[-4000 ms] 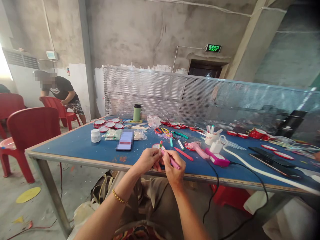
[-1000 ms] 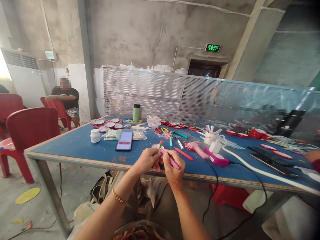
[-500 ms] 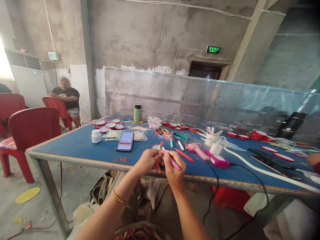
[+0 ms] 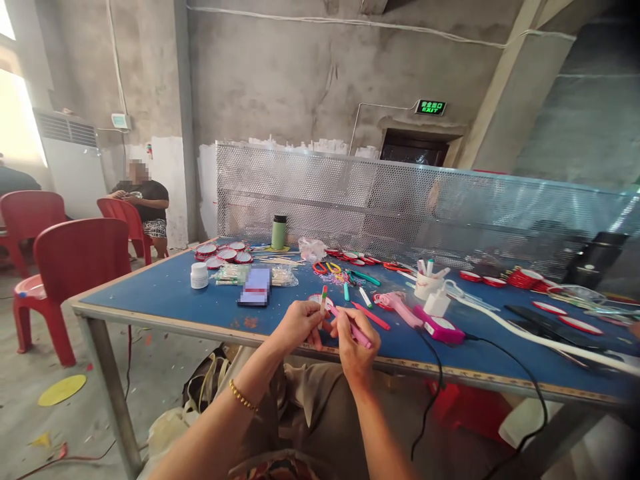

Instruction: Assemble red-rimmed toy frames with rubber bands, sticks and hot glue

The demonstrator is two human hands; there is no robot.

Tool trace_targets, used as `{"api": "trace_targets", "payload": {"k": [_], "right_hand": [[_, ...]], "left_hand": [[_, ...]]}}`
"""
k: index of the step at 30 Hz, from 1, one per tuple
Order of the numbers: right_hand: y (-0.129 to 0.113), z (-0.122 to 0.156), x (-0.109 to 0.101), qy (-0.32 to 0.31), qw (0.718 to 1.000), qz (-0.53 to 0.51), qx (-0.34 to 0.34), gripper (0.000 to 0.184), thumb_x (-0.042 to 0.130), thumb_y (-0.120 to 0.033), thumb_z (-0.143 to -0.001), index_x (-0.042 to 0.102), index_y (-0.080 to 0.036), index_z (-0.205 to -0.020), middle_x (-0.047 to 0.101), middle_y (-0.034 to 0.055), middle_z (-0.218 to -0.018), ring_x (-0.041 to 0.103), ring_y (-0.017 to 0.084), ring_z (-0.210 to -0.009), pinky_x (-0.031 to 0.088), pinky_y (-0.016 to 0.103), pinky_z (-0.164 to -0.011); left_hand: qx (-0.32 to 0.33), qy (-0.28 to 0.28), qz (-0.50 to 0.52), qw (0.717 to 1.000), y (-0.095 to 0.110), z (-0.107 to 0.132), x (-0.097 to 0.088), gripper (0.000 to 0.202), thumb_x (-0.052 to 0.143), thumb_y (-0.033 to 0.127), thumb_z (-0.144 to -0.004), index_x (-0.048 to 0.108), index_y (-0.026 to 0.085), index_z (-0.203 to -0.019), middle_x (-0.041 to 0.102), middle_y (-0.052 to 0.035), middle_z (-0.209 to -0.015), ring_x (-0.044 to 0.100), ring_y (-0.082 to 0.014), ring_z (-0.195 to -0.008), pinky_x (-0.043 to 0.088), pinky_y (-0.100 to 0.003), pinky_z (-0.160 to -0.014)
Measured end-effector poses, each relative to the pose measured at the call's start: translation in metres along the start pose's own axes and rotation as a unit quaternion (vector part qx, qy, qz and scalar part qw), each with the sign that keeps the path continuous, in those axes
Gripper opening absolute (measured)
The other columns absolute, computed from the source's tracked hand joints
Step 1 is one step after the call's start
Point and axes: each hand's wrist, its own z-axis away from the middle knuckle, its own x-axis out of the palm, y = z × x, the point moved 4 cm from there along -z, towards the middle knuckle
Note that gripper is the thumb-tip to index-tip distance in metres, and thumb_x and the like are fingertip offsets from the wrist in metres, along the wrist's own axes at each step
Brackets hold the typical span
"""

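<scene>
My left hand [image 4: 299, 325] pinches a small painted stick [image 4: 324, 297] upright, its top striped green, white and red. My right hand [image 4: 356, 341] grips a pink marker [image 4: 353, 329] and holds its tip against the stick. Both hands hover at the near edge of the blue table [image 4: 165, 293], above my lap. Just behind them lies a small round red-rimmed disc [image 4: 315, 299], with more loose markers [image 4: 371, 315] to the right.
A white jar [image 4: 199, 275], a phone [image 4: 255, 287], a green flask [image 4: 279, 232], red-rimmed discs [image 4: 223, 254], a cup of pens [image 4: 425, 283] and a pink device [image 4: 439, 328] with a black cable lie on the table. Red chairs [image 4: 77, 263] and a seated person [image 4: 145, 203] are at left.
My view has shifted a little, so everything sits further right in the frame. My hands keep the same grip on the stick and the marker. The person at left sat down earlier.
</scene>
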Motion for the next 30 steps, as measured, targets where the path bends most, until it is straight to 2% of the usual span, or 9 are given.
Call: {"api": "trace_targets", "payload": {"k": [6,12,15,19,22,27,30], "right_hand": [[-0.001,-0.003,-0.001,0.018,0.998,-0.038,0.043,0.022,0.057,-0.034,-0.091,0.063,-0.018,-0.076,0.06,-0.0026,-0.056,0.056,0.011,-0.044,0.047,0.022,-0.046],[-0.003,-0.005,-0.002,0.016,0.996,-0.066,0.059,0.024,0.057,-0.035,-0.09,0.063,-0.017,-0.075,0.06,-0.0022,-0.058,0.055,0.011,-0.044,0.046,0.022,-0.045],[-0.001,-0.005,-0.001,0.007,0.996,-0.07,0.063,0.024,0.058,-0.035,-0.09,0.064,-0.017,-0.076,0.061,-0.002,-0.059,0.055,0.011,-0.045,0.046,0.022,-0.046],[0.001,-0.005,0.001,0.003,0.994,-0.078,0.078,0.022,0.06,-0.035,-0.088,0.064,-0.017,-0.076,0.061,-0.0021,-0.059,0.055,0.011,-0.044,0.047,0.022,-0.046],[0.001,-0.008,0.001,0.005,0.992,-0.09,0.089,0.02,0.061,-0.034,-0.086,0.064,-0.017,-0.076,0.061,-0.0025,-0.058,0.057,0.011,-0.044,0.047,0.022,-0.045],[-0.002,-0.018,0.001,-0.033,0.993,-0.082,0.075,0.019,0.06,-0.033,-0.086,0.063,-0.018,-0.076,0.063,-0.0024,-0.059,0.059,0.012,-0.045,0.048,0.022,-0.046],[-0.002,-0.022,0.002,-0.052,0.993,-0.08,0.068,0.018,0.059,-0.032,-0.086,0.063,-0.018,-0.074,0.063,-0.0024,-0.059,0.059,0.011,-0.045,0.047,0.022,-0.046]], "left_hand": [[-0.012,0.022,0.01,1.0,0.002,-0.003,0.0,0.037,0.055,0.048,-0.083,0.059,0.012,-0.078,0.072,-0.008,-0.079,0.062,-0.0095,-0.042,0.037,-0.016,-0.036],[-0.007,0.028,0.043,0.999,0.001,-0.005,0.001,0.043,0.053,0.055,-0.085,0.056,0.013,-0.092,0.069,-0.006,-0.07,0.062,-0.0114,-0.041,0.036,-0.014,-0.034],[-0.003,0.023,0.034,0.999,-0.001,-0.006,0.001,0.038,0.055,0.05,-0.084,0.055,0.012,-0.088,0.067,-0.0047,-0.067,0.062,-0.0113,-0.042,0.039,-0.015,-0.036],[-0.031,0.008,0.037,0.999,-0.001,-0.006,0.001,0.03,0.058,0.042,-0.082,0.054,0.012,-0.083,0.067,-0.0053,-0.068,0.064,-0.0118,-0.045,0.044,-0.017,-0.04],[-0.03,0.015,0.02,0.999,0.002,-0.004,0.0,0.027,0.057,0.04,-0.083,0.055,0.012,-0.082,0.069,-0.0057,-0.07,0.062,-0.0111,-0.043,0.04,-0.017,-0.039],[-0.004,0.023,-0.052,0.998,0.006,-0.002,-0.002,0.031,0.052,0.041,-0.085,0.058,0.013,-0.072,0.067,-0.0008,-0.062,0.049,-0.0064,-0.032,0.03,-0.018,-0.036],[0.005,0.024,-0.071,0.997,0.005,-0.002,-0.003,0.035,0.053,0.045,-0.085,0.062,0.012,-0.075,0.071,-0.0031,-0.072,0.047,-0.006,-0.032,0.026,-0.019,-0.034]]}}
